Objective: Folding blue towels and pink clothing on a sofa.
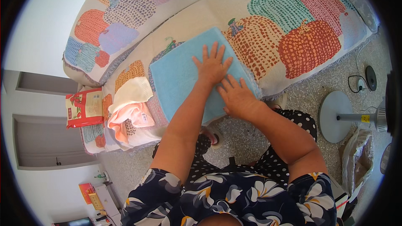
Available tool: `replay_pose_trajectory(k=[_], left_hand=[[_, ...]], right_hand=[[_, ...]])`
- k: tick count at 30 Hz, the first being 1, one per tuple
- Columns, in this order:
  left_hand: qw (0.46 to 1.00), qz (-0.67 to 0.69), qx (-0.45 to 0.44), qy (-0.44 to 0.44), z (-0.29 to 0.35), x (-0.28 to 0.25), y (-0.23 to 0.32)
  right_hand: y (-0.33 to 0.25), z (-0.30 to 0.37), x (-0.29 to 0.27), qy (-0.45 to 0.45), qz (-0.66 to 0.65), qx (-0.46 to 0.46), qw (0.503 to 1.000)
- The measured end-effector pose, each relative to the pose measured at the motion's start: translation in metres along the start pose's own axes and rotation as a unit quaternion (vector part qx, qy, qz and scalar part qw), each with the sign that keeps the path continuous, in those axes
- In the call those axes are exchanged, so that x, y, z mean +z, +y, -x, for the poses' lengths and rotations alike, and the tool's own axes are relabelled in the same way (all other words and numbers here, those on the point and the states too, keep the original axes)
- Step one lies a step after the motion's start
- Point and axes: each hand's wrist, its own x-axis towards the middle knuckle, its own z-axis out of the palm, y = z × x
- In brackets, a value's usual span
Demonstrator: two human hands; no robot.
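A light blue square cloth, which looks like a towel, lies spread flat on the seat of a sofa covered in pumpkin-patterned fabric. Flat on the upper middle of the towel rests my left hand, its fingers spread. My right hand lies lower and to the right, near the towel's right edge, with the fingers stretched out. Neither hand grips anything. Left of the towel are a crumpled pink cloth and a cream cloth partly over it.
A red and beige package sits at the sofa's left end. On the speckled floor at right stand a grey round base with a pole and a bag-lined bin. A dark disc and a cable lie beyond them.
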Motion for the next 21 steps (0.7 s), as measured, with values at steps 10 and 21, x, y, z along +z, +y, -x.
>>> replay_pose_trajectory(k=[10,21], left_hand=[[0.997,-0.006,0.004,0.077,0.12,0.016,-0.046],[0.955,0.034,-0.278,0.094,0.206,0.031,-0.115]], right_hand=[[0.009,0.003,-0.003,-0.029,-0.023,-0.03,0.999],[0.011,0.008,0.011,0.022,-0.025,-0.048,0.998]])
